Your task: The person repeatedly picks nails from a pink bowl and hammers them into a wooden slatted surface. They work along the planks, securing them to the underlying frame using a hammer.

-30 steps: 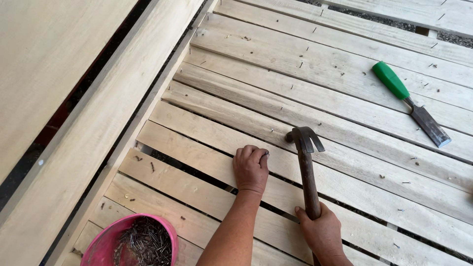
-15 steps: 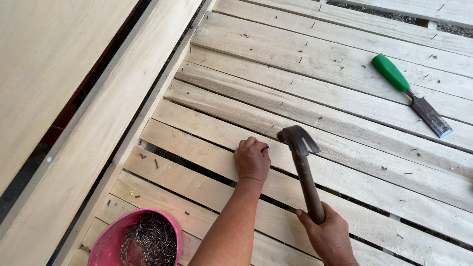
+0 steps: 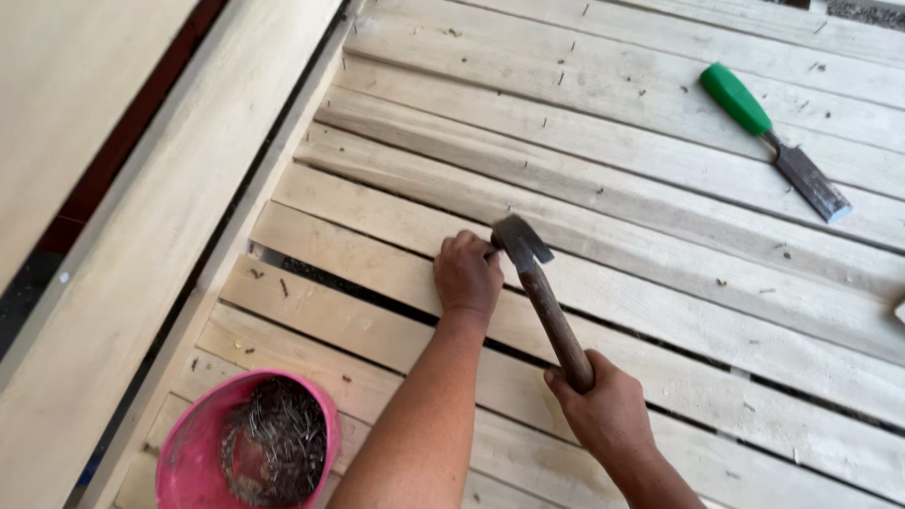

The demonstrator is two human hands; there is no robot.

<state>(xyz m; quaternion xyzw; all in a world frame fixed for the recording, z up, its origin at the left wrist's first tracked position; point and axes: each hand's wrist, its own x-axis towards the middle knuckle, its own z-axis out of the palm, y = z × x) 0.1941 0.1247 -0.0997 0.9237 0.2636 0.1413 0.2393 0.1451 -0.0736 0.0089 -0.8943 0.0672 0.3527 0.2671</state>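
Far left, a pale wide board (image 3: 141,245) runs diagonally along the slatted wooden frame (image 3: 660,283). Bottom left, pink plastic bowl (image 3: 193,452) full of dark nails (image 3: 273,448), resting on the lower slats. A few loose nails lie on the slat just above the bowl. Centre: left hand (image 3: 467,275) rests on a slat, fingers (image 3: 462,247) curled into a loose fist, pinched tips beside the hammer head; what they pinch is hidden, likely a nail, cannot tell. Claw hammer (image 3: 542,292) just right of that hand, dark metal head low over the slat, close to the left fingertips, worn wooden handle angling down-right. Right hand (image 3: 603,410) wraps closed around the handle's lower end. Upper right, well apart: chisel (image 3: 773,141) with green handle, flat blade, lying flat across the slats.
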